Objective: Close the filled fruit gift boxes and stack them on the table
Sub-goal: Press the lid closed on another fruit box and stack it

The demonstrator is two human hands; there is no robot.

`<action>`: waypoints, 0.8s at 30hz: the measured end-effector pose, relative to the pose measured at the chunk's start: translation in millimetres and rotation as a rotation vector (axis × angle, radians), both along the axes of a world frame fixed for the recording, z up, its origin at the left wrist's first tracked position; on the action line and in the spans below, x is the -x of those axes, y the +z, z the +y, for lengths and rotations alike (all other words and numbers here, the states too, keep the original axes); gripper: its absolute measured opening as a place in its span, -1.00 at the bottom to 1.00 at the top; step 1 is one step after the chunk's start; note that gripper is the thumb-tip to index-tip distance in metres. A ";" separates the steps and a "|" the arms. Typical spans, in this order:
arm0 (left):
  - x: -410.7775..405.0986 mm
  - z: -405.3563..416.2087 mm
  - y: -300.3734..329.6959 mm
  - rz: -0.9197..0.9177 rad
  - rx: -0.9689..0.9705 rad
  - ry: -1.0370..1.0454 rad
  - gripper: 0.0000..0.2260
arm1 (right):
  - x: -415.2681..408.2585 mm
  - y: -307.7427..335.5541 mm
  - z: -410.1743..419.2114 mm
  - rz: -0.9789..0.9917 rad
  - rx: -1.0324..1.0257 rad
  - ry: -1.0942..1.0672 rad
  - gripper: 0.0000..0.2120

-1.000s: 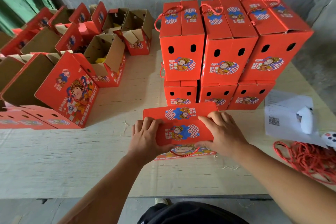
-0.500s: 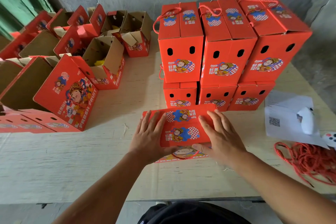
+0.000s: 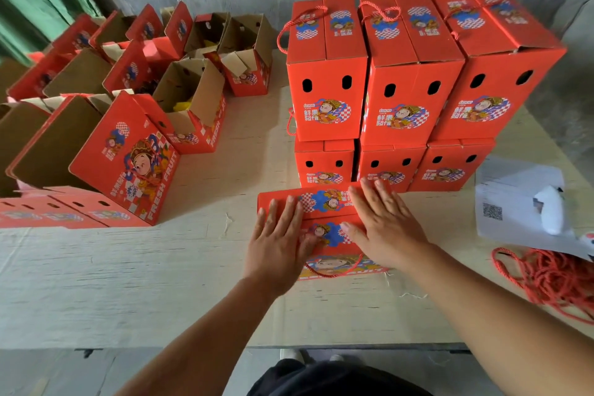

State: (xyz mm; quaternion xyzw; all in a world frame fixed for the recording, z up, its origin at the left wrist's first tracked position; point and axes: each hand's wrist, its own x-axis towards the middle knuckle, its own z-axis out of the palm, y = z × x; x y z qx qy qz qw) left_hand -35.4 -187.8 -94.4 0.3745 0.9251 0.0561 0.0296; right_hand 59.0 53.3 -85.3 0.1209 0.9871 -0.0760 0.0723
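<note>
A red fruit gift box (image 3: 324, 202) stands near the front of the table, its two top flaps folded down. My left hand (image 3: 278, 243) lies flat on the left part of the lid, fingers straight. My right hand (image 3: 384, 227) presses flat on the right part, fingers spread. The box's red rope handle (image 3: 337, 272) hangs down its near side. Behind it stands a stack of closed red boxes (image 3: 398, 87), three on top of three.
Several open red boxes (image 3: 189, 106) with raised flaps crowd the table's left side. White papers with a white object (image 3: 527, 202) lie at the right. A heap of red rope (image 3: 553, 280) sits at the right front edge. Bare table (image 3: 128, 283) spreads front left.
Both hands have gone from curling around the lid's near edge to lying flat on top. The right hand slid farther back over the lid.
</note>
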 end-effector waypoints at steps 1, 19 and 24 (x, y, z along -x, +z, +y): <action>-1.4 -2.4 -1.7 0.004 0.012 -0.033 -0.22 | -0.1 -0.8 -1.7 -0.004 0.004 -0.020 -0.20; 73.1 -19.5 4.3 -0.496 -0.429 0.577 -0.42 | -23.9 8.3 -50.0 0.002 0.382 -0.455 -0.29; -11.8 19.3 -11.6 -0.771 -1.021 0.528 -0.60 | -21.2 1.9 -83.1 0.313 0.117 -0.122 -0.40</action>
